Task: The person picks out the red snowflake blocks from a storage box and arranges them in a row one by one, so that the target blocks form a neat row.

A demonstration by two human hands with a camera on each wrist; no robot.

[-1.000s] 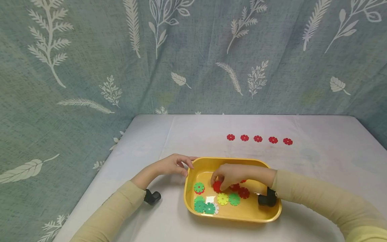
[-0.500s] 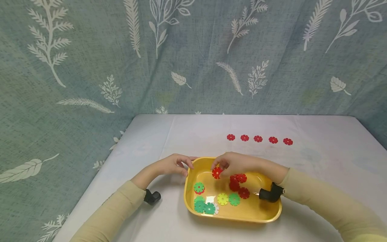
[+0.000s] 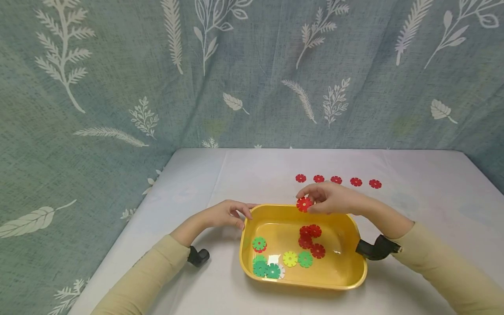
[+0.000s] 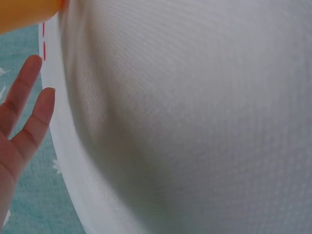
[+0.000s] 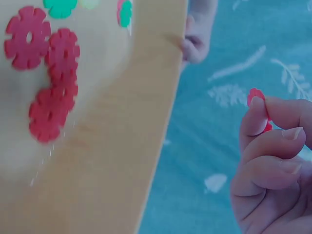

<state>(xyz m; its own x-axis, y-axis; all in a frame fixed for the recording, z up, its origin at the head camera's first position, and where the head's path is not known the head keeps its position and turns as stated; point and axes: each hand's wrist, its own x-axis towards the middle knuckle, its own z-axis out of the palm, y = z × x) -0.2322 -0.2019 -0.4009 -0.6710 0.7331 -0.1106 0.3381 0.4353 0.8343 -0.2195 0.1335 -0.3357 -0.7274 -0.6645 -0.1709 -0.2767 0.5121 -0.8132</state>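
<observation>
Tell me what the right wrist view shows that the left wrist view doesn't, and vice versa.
Only the right wrist view: the right hand pinching a red disc, and the tray's inside, with a cluster of red discs and some green discs.

Only the left wrist view: a broad stretch of white tabletop and two thin red slivers near its far edge.

Both: the left hand, part of the yellow tray, and the teal patterned cloth.

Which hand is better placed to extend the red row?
Probably the right hand: it pinches a red disc near the row; the left hand is at the left rim of the yellow tray.
</observation>
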